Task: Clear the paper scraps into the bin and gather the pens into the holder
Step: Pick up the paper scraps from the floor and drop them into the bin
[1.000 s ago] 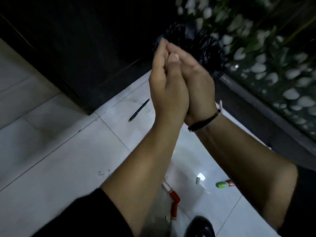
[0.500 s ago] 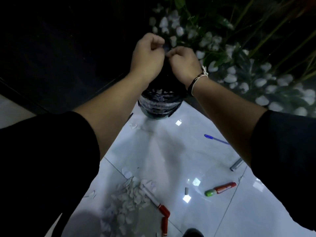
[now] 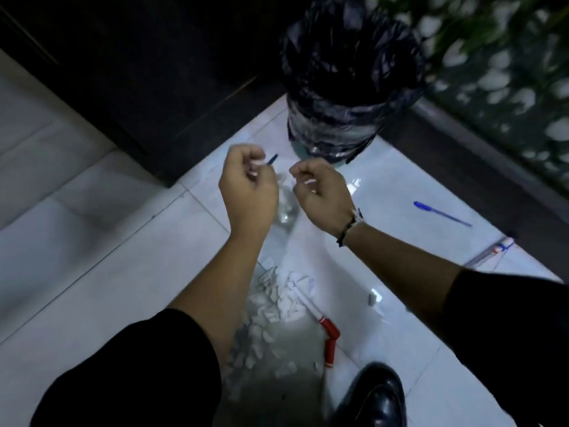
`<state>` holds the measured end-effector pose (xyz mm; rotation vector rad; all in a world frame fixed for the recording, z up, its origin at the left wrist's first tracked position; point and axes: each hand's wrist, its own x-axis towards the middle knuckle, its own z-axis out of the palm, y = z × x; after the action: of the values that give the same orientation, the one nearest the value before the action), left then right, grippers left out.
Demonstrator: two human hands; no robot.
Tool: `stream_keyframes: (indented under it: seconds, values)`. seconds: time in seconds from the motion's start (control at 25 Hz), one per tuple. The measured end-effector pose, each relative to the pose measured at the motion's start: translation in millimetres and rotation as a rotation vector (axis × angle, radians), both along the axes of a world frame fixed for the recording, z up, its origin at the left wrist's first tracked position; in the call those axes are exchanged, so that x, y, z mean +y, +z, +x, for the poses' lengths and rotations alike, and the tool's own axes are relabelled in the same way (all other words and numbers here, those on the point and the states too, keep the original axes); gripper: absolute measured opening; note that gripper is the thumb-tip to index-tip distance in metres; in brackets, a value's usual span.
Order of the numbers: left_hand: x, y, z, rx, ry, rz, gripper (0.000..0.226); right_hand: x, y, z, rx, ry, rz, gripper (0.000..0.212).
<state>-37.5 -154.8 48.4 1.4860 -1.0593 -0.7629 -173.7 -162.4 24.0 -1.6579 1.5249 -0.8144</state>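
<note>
The bin [image 3: 348,97], lined with a black bag, stands on the white floor at the top centre. My left hand [image 3: 246,189] and my right hand [image 3: 321,192] hover side by side just in front of it, fingers curled in, with nothing clearly in them. A pile of white paper scraps [image 3: 271,309] lies below the hands. Two red markers [image 3: 330,337] lie at the pile's right edge. A blue pen [image 3: 440,213] lies to the right, and a dark pen's tip [image 3: 272,159] shows past my left hand. Something clear and glassy [image 3: 284,208] stands between my wrists.
Clear-barrelled pens [image 3: 492,251] lie at the right by a dark ledge. A small white cap [image 3: 373,297] rests on the tile. My black shoe [image 3: 375,396] is at the bottom. A dark wall runs behind the bin, and plants with white pebbles fill the upper right.
Both hands have come down and back from above the bin's mouth to in front of it, and have moved slightly apart. The view has tilted downward.
</note>
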Motion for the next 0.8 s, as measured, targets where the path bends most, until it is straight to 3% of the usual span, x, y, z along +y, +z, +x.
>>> stream_keyframes:
  seconds: [0.12, 0.24, 0.32, 0.52, 0.8]
  values:
    - [40.7, -63.2, 30.2, -0.063, -0.006, 0.224, 0.023, -24.0, -60.4, 3.8, 0.368, 0.264, 0.161, 0.065]
    - [77.3, -91.3, 56.3, -0.215, -0.060, 0.280, 0.023, -26.8, -88.9, 19.0, 0.570, 0.372, 0.095, 0.084]
    - [102.2, -100.5, 69.4, -0.301, -0.049, 0.286, 0.020, -3.1, -101.9, 29.5, 0.576, 0.440, -0.011, 0.087]
    - [159.9, -120.4, 81.0, -0.599, -0.103, 0.321, 0.047, 72.2, -119.6, 45.7, 0.405, 0.667, -0.231, 0.083]
    - [223.0, -145.6, 74.7, -0.940, -0.039, 0.535, 0.055, 108.4, -122.7, 54.3, 0.511, 0.992, -0.367, 0.099]
